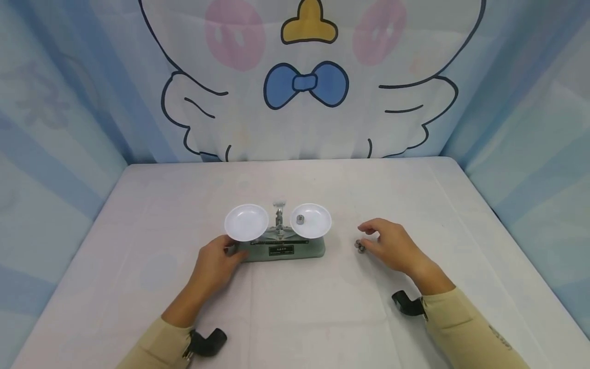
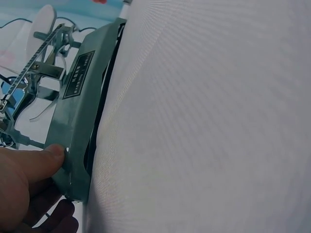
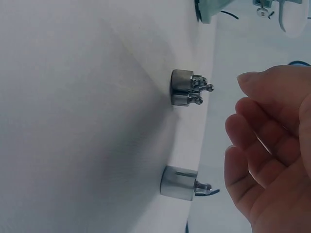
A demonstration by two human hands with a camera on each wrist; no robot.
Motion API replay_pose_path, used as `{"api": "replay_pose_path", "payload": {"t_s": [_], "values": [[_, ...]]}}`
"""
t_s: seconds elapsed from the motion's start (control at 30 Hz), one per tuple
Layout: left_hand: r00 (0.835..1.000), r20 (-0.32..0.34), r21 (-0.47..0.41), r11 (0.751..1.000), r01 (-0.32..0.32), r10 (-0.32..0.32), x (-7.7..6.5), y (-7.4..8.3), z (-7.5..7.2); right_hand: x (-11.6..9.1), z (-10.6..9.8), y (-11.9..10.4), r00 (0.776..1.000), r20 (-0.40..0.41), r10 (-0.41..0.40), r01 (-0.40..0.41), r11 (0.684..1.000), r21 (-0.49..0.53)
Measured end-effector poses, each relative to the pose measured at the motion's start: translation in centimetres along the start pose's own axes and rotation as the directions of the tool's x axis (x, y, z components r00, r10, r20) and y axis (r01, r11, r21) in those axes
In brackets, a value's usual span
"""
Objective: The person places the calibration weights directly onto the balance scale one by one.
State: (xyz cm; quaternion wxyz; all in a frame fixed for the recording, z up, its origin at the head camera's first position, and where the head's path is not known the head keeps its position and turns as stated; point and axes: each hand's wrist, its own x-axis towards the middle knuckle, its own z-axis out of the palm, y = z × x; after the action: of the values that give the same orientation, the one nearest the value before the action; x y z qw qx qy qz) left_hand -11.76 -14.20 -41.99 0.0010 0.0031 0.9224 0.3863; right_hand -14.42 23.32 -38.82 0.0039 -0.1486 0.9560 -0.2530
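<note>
A green balance scale (image 1: 295,249) stands on the table with two white pans. My left hand (image 1: 215,262) grips the left end of its base, the thumb (image 2: 46,162) pressed on the front face and the fingers behind. The left pan (image 1: 246,223) holds nothing. On the right pan (image 1: 318,220) sits a small metal weight (image 1: 300,219). My right hand (image 1: 392,245) hovers to the right with fingers loosely bent and holds nothing. Close by its fingertips, a cluster of small knobbed weights (image 3: 182,87) stands upright. A larger knobbed weight (image 3: 179,183) stands apart, hidden by the hand in the head view.
A white cloth (image 1: 318,318) covers the table. Behind it hangs a curtain (image 1: 304,128) with a cartoon print, and blue striped curtains (image 1: 50,154) close in the sides. A black wrist camera (image 1: 207,342) juts from the left sleeve, another (image 1: 407,303) from the right.
</note>
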Motion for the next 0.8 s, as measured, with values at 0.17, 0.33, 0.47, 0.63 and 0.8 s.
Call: {"api": "replay_pose_path", "payload": {"t_s": [0.17, 0.33, 0.47, 0.63, 0.8], "values": [[1.000, 0.001, -0.005, 1.000, 0.002, -0.002, -0.1, 0.0, -0.1, 0.2, 0.6, 0.4, 0.999, 0.033, 0.025, -0.024, 1.000, -0.018], [1.000, 0.004, -0.005, 1.000, 0.006, -0.006, -0.2, 0.0, -0.1, 0.5, 0.9, 0.5, 0.998, 0.056, 0.034, -0.032, 0.999, -0.037], [1.000, 0.005, -0.003, 1.000, 0.002, -0.002, -0.1, 0.0, -0.1, 0.8, 1.0, 0.5, 0.997, 0.065, 0.027, -0.024, 0.998, -0.056], [1.000, 0.003, -0.001, 1.000, -0.006, 0.006, 0.0, -0.1, 0.0, 1.1, 1.1, 0.3, 0.997, 0.074, 0.030, -0.024, 0.996, -0.081], [1.000, 0.005, 0.003, 1.000, -0.005, 0.005, 0.0, -0.1, 0.0, 1.4, 1.2, 0.1, 0.997, 0.070, 0.031, -0.024, 0.994, -0.102]]}}
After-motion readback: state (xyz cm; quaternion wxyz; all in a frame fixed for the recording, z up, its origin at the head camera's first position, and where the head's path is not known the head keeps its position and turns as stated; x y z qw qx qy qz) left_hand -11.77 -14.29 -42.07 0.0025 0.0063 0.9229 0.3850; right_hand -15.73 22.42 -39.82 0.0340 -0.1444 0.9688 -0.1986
